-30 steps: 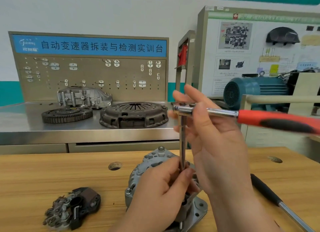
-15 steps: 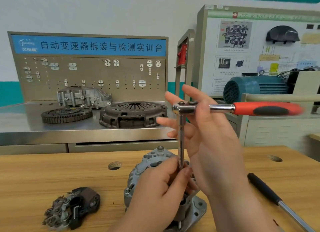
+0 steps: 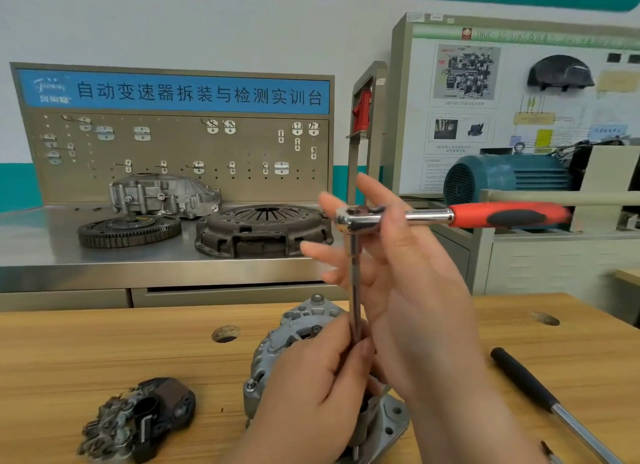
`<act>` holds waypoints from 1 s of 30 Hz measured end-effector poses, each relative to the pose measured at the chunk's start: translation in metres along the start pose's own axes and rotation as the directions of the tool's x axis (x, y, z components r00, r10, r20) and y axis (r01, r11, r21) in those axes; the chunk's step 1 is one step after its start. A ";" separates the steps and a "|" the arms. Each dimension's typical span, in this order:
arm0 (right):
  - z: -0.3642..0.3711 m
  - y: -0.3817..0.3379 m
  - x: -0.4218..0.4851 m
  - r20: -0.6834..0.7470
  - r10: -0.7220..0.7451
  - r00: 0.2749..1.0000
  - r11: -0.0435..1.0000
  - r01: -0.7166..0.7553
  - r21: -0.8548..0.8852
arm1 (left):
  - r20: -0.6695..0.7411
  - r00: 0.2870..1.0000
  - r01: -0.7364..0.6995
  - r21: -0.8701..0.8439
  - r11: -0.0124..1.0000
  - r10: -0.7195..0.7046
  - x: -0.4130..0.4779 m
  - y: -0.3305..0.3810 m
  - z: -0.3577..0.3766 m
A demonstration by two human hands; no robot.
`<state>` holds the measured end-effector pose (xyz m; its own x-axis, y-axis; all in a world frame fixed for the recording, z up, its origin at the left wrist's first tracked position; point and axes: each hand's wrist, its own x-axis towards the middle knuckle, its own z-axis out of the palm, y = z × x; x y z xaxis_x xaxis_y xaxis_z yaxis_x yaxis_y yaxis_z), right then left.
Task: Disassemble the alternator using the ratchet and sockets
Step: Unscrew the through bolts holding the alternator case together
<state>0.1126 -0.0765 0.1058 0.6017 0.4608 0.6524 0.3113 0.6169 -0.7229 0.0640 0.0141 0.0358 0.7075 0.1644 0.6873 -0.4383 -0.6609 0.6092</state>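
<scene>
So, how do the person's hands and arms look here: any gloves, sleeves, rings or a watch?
Both the left hand and the right hand are bare: no gloves, and no ring on the fingers in view. The left wrist and the right forearm are bare too, with no watch and no sleeve down to the picture's edge.

Pinches the extension bar (image 3: 354, 283) low down with the left hand (image 3: 311, 391), just above the alternator (image 3: 273, 349) standing on the wooden worktop (image 3: 86, 352). Lays the right hand (image 3: 415, 297), fingers straight and spread, against the head of the ratchet (image 3: 429, 216) atop the upright bar — red handle level, pointing right. On the same worktop: a dark loose part (image 3: 145, 411) at the left, a black-handled tool (image 3: 526, 384) at the right. Behind, on a steel worktop (image 3: 41, 241) — a toothed flywheel (image 3: 128, 229), a clutch cover (image 3: 263, 228) beside it, a grey housing (image 3: 162, 195).
</scene>
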 end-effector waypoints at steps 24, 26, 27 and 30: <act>-0.002 0.001 0.001 -0.050 -0.147 0.988 0.989 0.145 -0.029 | 0.021 0.998 0.058 0.042 0.997 -0.059 0.001 0.002 0.001; -0.003 -0.001 0.002 -0.028 -0.014 1.000 0.981 0.019 0.191 | 0.037 0.999 0.027 0.032 0.999 -0.028 0.000 0.004 -0.001; -0.004 -0.002 0.002 -0.007 0.040 0.999 0.967 -0.037 0.253 | 0.040 0.999 0.005 0.041 0.999 -0.006 -0.001 0.004 -0.001; -0.007 -0.003 0.003 0.000 0.065 0.998 0.974 -0.063 0.216 | 0.035 0.999 -0.014 0.075 0.997 0.011 -0.001 0.004 -0.001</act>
<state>0.1182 -0.0810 0.1081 0.6205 0.5000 0.6041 0.1060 0.7098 -0.6964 0.0607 0.0121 0.0376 0.7216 0.1313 0.6797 -0.4049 -0.7164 0.5682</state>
